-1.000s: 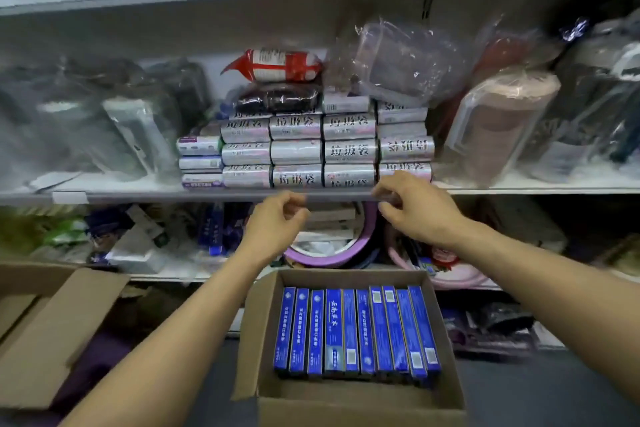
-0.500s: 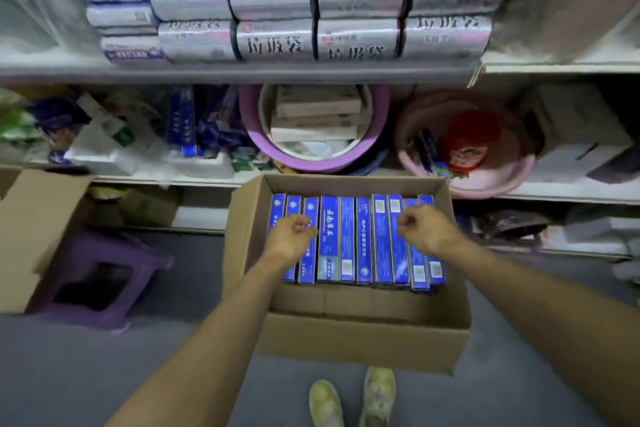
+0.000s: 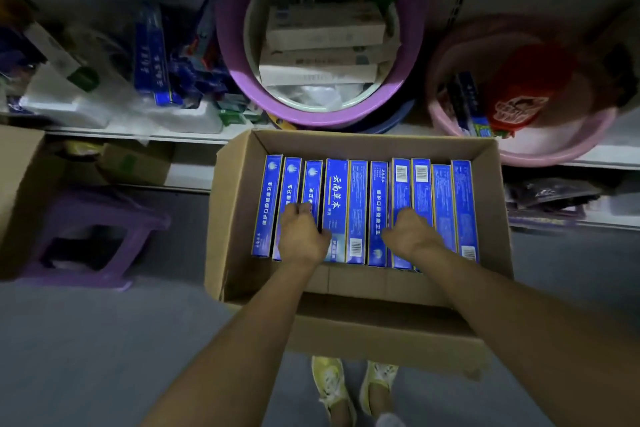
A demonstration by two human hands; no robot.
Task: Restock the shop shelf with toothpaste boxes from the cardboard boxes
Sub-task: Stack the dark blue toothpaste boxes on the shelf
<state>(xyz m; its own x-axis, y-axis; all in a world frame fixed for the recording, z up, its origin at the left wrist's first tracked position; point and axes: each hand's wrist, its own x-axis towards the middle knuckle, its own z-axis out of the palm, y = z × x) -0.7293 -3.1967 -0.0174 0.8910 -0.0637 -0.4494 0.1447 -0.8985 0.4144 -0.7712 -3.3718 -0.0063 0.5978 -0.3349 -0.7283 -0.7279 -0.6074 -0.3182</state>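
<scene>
An open cardboard box (image 3: 360,291) stands on the floor in front of me, holding a row of several blue toothpaste boxes (image 3: 358,211) on edge. My left hand (image 3: 301,236) lies on the left part of the row, its fingers curled down over two or three boxes. My right hand (image 3: 410,234) lies on the right part, fingers curled down between the boxes there. Both hands are inside the carton; the fingertips are hidden among the boxes.
A low shelf (image 3: 194,135) runs behind the carton with a purple basin (image 3: 311,114) holding pale boxes, a pink basin (image 3: 554,149) and loose blue packs (image 3: 152,55). A purple stool (image 3: 93,229) and another cardboard box (image 3: 17,191) stand at left. My feet (image 3: 353,388) are just below the carton.
My view has dropped from the upper shelf to the carton. Both hands came down from the shelf edge into the carton and now dig into the row of toothpaste boxes.
</scene>
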